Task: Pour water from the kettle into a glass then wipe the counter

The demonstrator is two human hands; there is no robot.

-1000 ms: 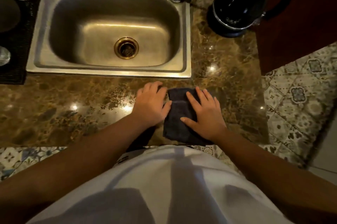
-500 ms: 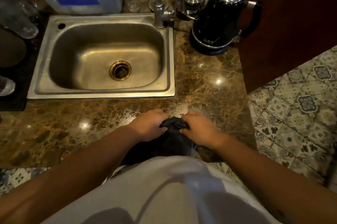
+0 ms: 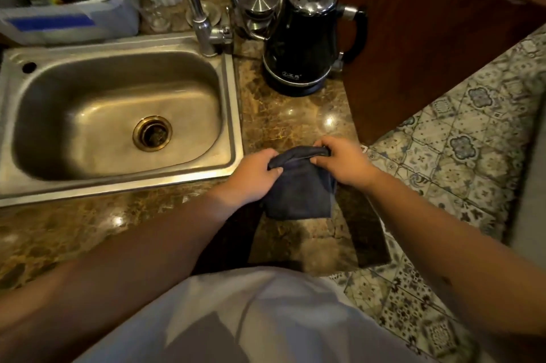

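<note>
The left hand and the right hand each pinch a top corner of a dark cloth, each grip clamped on it with fingers curled over the folded edge; the cloth hangs down over the brown counter near its front edge, though whether its lower hem touches is hard to tell. The black kettle stands on its base behind, right of the sink; a glass shows dimly behind the sink, blurred.
</note>
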